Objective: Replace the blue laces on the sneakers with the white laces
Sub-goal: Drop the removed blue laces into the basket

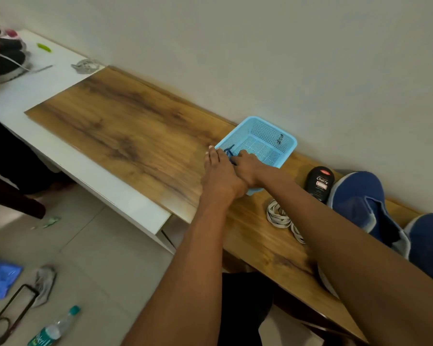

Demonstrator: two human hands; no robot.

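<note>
Both hands (231,171) hold blue laces (229,154) over basket (265,136).

Head view looks down, tilted, along the wooden board (125,126).

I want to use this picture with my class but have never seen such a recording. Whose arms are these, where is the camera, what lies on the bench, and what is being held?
No machine here: a person wears a camera on the head, looking down at both arms. The left hand and right hand meet at a light blue basket, handling a blue lace. On the wooden bench lie coiled white laces, a black bottle and blue sneakers. Which hand grips the lace is unclear.
</note>
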